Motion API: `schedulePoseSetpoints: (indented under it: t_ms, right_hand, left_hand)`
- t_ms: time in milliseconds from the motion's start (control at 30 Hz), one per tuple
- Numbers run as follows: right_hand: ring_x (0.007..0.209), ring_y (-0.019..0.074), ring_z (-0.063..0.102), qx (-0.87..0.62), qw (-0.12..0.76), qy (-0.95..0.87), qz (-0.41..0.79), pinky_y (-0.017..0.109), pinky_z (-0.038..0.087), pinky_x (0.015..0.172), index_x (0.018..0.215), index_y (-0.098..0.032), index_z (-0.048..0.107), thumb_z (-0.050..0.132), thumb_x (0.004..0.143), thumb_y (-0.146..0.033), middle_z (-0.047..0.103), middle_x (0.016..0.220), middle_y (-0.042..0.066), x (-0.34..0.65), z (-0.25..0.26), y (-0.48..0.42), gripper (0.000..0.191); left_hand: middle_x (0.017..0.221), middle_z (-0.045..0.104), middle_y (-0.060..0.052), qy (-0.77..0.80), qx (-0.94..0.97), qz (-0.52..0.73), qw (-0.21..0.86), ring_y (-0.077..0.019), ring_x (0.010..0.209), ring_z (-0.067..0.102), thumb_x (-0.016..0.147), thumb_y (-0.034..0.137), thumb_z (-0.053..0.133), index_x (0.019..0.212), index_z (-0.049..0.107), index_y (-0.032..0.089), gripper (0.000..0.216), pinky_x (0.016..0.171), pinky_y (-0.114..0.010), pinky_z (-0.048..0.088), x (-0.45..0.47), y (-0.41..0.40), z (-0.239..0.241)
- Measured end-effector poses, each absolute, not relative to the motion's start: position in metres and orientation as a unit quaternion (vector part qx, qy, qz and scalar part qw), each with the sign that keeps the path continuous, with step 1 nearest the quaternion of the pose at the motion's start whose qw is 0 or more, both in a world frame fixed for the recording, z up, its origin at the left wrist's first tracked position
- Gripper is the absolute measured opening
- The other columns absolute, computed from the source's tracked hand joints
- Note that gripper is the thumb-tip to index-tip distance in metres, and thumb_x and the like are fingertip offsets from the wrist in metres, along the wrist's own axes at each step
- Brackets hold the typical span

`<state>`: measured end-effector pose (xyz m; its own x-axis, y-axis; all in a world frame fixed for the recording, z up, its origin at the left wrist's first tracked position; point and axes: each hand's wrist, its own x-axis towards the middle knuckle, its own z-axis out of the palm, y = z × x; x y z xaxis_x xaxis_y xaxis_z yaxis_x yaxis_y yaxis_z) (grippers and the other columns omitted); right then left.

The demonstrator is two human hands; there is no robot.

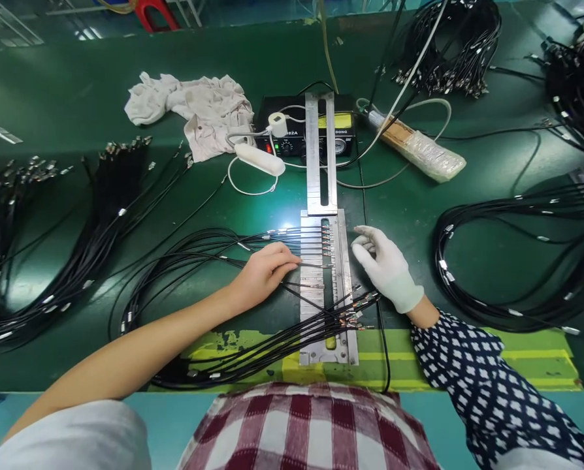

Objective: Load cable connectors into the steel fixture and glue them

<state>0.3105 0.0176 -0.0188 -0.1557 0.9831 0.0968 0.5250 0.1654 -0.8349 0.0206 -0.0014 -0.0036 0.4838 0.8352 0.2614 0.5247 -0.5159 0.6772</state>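
Note:
My bare left hand [267, 271] pinches a thin black cable [312, 265] between thumb and fingertips. The cable's stripped end lies over the slot of a grooved metal fixture [311, 297]. Above it, several cable ends with metal tips [326, 238] sit side by side in the grooves. To the right of the fixture is my right hand [383, 264] in a white glove, its thumb and curved fingers apart with nothing visible between them. A loose bundle of black cables [272, 343] crosses the fixture's lower part, its tips fanned out near the right edge.
A second slotted metal plate [312, 153] leans at the back against a black control box [292, 140]. A white lamp [260, 160] shines beside it. A crumpled cloth [216, 108], a plastic-wrapped handle tool [419, 150] and cable coils [449, 267] lie around the green table [91, 59].

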Motion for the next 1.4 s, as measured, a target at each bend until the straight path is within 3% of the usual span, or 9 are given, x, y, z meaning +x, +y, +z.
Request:
schedulePoseSetpoints:
  t_ms: [433, 967, 1167, 1300, 1400]
  right_hand:
    - [0.083, 0.0207, 0.065, -0.562, 0.313, -0.689, 0.334, 0.038, 0.054, 0.08, 0.119, -0.021, 0.061, 0.054, 0.093, -0.03, 0.069, 0.092, 0.002, 0.307, -0.013, 0.02, 0.029]
    - [0.083, 0.0225, 0.065, -0.561, 0.308, -0.695, 0.327, 0.04, 0.054, 0.078, 0.116, -0.023, 0.062, 0.054, 0.093, -0.029, 0.07, 0.09, 0.003, 0.306, -0.011, 0.021, 0.026]
    - [0.083, 0.0223, 0.065, -0.562, 0.303, -0.7, 0.319, 0.039, 0.053, 0.078, 0.116, -0.022, 0.062, 0.055, 0.092, -0.028, 0.069, 0.09, 0.003, 0.306, -0.011, 0.022, 0.026]
    - [0.084, 0.0228, 0.065, -0.565, 0.298, -0.701, 0.318, 0.04, 0.054, 0.078, 0.116, -0.023, 0.063, 0.054, 0.092, -0.027, 0.07, 0.091, 0.003, 0.306, -0.011, 0.021, 0.025]
    - [0.085, 0.0226, 0.067, -0.555, 0.316, -0.698, 0.325, 0.042, 0.055, 0.082, 0.117, -0.023, 0.062, 0.055, 0.093, -0.028, 0.072, 0.096, 0.004, 0.308, -0.011, 0.014, 0.026]
  left_hand:
    - [0.091, 0.065, -0.006, 0.338, 0.897, 0.226, 0.173, -0.0164, 0.085, 0.06, 0.102, 0.015, 0.043, 0.117, 0.065, 0.017, 0.027, 0.076, -0.028, 0.051, 0.021, 0.015, -0.011]
    - [0.088, 0.064, -0.006, 0.337, 0.909, 0.204, 0.137, -0.0169, 0.083, 0.057, 0.103, 0.015, 0.041, 0.111, 0.066, 0.015, 0.026, 0.075, -0.027, 0.048, 0.028, 0.014, -0.006]
    - [0.098, 0.061, -0.008, 0.362, 0.915, 0.177, 0.021, -0.0194, 0.089, 0.053, 0.103, 0.016, 0.039, 0.12, 0.067, 0.021, 0.033, 0.076, -0.033, 0.04, 0.021, 0.001, -0.008]
    - [0.088, 0.061, -0.006, 0.377, 0.916, 0.123, 0.053, -0.0189, 0.079, 0.049, 0.104, 0.016, 0.035, 0.129, 0.063, 0.023, 0.039, 0.068, -0.033, 0.031, 0.018, -0.005, -0.008]
    - [0.092, 0.065, -0.005, 0.388, 0.904, 0.125, 0.127, -0.0189, 0.084, 0.053, 0.105, 0.019, 0.037, 0.128, 0.06, 0.021, 0.033, 0.075, -0.034, 0.033, 0.017, -0.01, -0.002]
